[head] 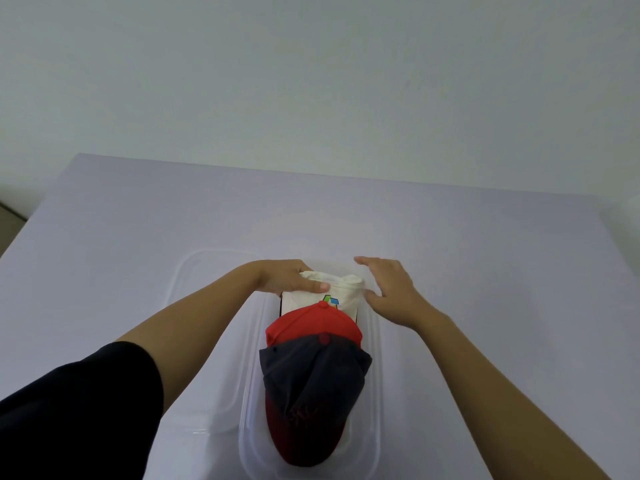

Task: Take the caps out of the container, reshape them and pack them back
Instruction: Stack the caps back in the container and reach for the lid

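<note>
Here | pale lilac tabletop (138, 237), bare white wall (311, 81) | left hand (287, 277) grips white cap (332, 289) | right hand (391, 289) open, empty

wall (311, 71): plain, pale grey-green, unmarked, filling the upper part of the view | table (138, 216): broad, covered in a smooth pale lilac surface, far edge close to the wall | floor (10, 211): small dark brownish patch at far left beside the table | light: soft, even, faint shadows only
</note>
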